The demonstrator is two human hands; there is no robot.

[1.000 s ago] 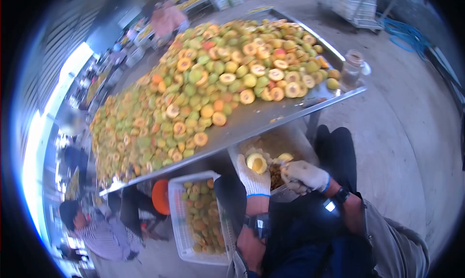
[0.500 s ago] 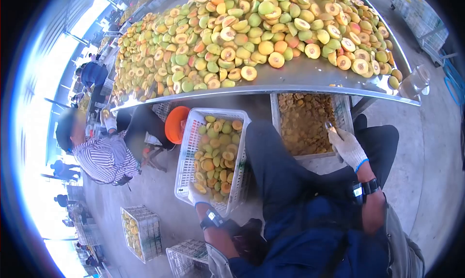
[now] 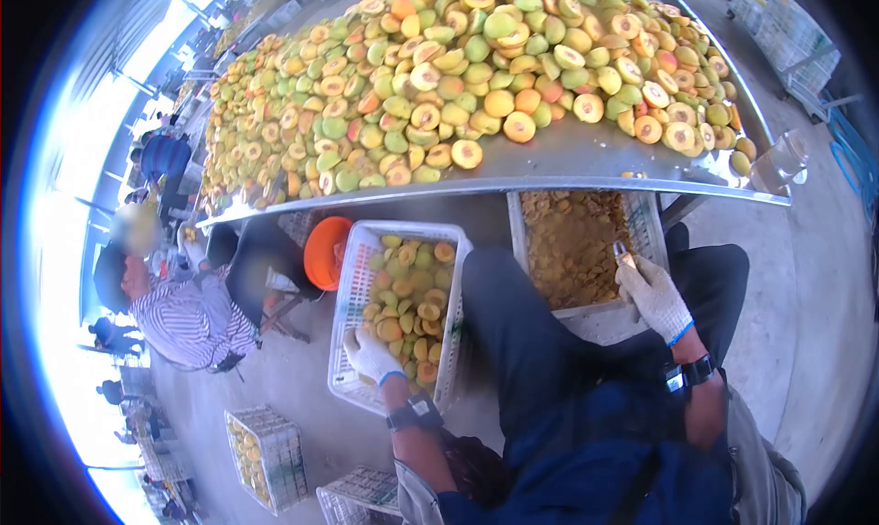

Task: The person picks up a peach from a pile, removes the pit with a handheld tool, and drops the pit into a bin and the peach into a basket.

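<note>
My left hand [image 3: 371,355], in a white knit glove, is over the near left part of a white plastic crate [image 3: 343,369]. Its fingers look apart, with no fruit visible in them. Halved peaches [image 3: 407,292], yellow and green, fill much of this crate. My right hand [image 3: 657,298], also gloved, is closed around a small hand tool with a shiny metal tip [image 3: 623,252]. That tool is above a second crate [image 3: 655,227] between my legs, holding brown pits and scraps [image 3: 568,250].
A metal table [image 3: 549,163] bears a big heap of halved peaches [image 3: 439,86]. A clear jar [image 3: 780,159] stands at its right corner. An orange bucket [image 3: 326,253] and a seated person in a striped shirt [image 3: 197,319] are at left. More crates [image 3: 275,461] stand on the floor.
The peach half in my left hand is gone from it, and that hand has moved up and slightly left over the crate. My right hand still holds the tool, now tilted more upright.
</note>
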